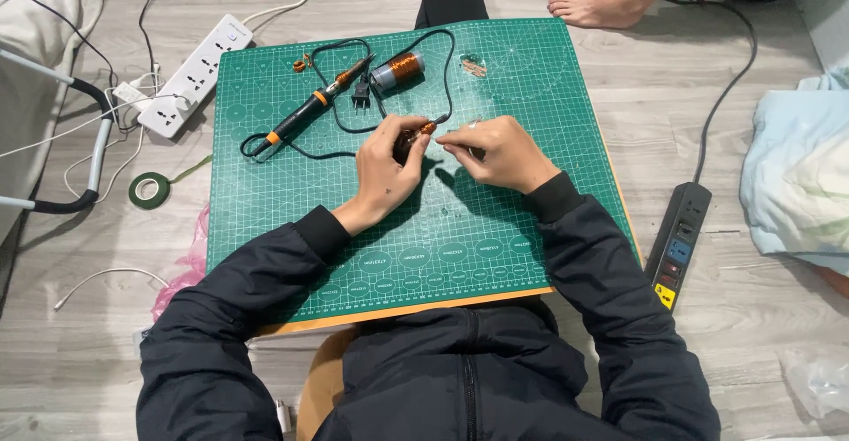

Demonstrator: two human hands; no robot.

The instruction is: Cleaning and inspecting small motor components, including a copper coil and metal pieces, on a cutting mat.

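Note:
My left hand point(386, 174) grips a small dark part wound with copper wire point(424, 130) above the green cutting mat point(495, 246). My right hand point(495, 151) pinches a thin metal tool, perhaps tweezers point(473, 126), with its tip at the copper part. Both hands meet near the mat's middle. Farther back on the mat lie a black and orange soldering iron point(309, 109) with its black cord and plug point(361, 100), and a spool of copper wire point(398, 70).
A white power strip point(195, 74) and a green tape roll point(149, 190) lie on the floor to the left. A black power strip point(676, 242) lies to the right, beside a pale blue cloth point(796, 176). Another person's bare foot point(592, 6) rests beyond the mat.

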